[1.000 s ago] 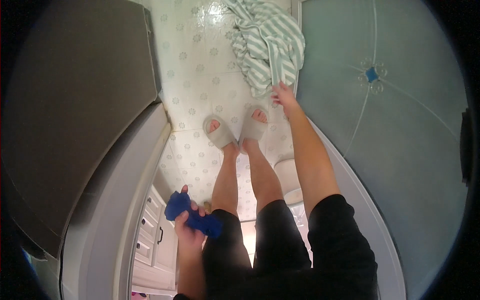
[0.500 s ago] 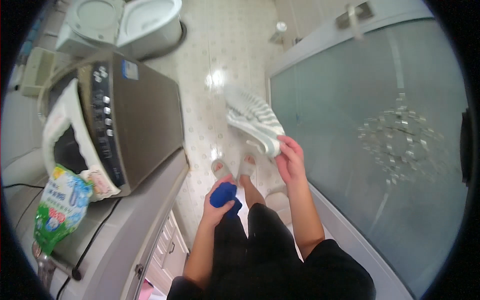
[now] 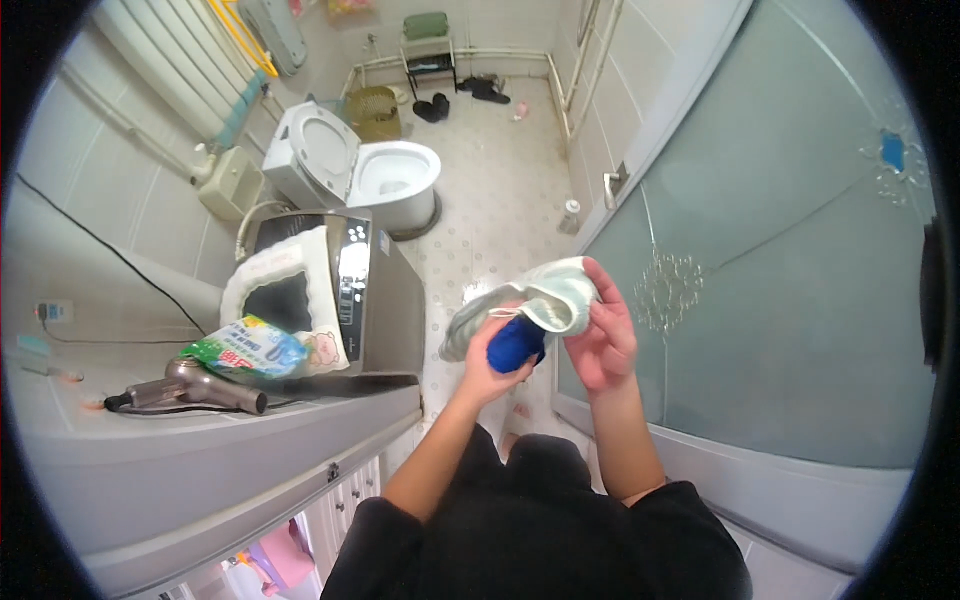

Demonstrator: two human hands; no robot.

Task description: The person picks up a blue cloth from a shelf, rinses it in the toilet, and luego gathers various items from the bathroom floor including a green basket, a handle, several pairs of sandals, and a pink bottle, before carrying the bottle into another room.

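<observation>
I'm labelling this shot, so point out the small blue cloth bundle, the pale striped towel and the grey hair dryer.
small blue cloth bundle [image 3: 516, 343], head view, on its rounded middle below the towel.
pale striped towel [image 3: 556, 298], head view, on the bunched fold near the right hand.
grey hair dryer [image 3: 205, 389], head view, on its barrel on the counter.

Most of the blue object [image 3: 516, 344] is hiding behind the left hand [image 3: 487, 362] and the striped cloth [image 3: 530, 305], so its shape is not showing. The right hand [image 3: 603, 340] is covering the cloth's right end. At lower left, things under the desk [image 3: 200, 470] are blurring out.
</observation>
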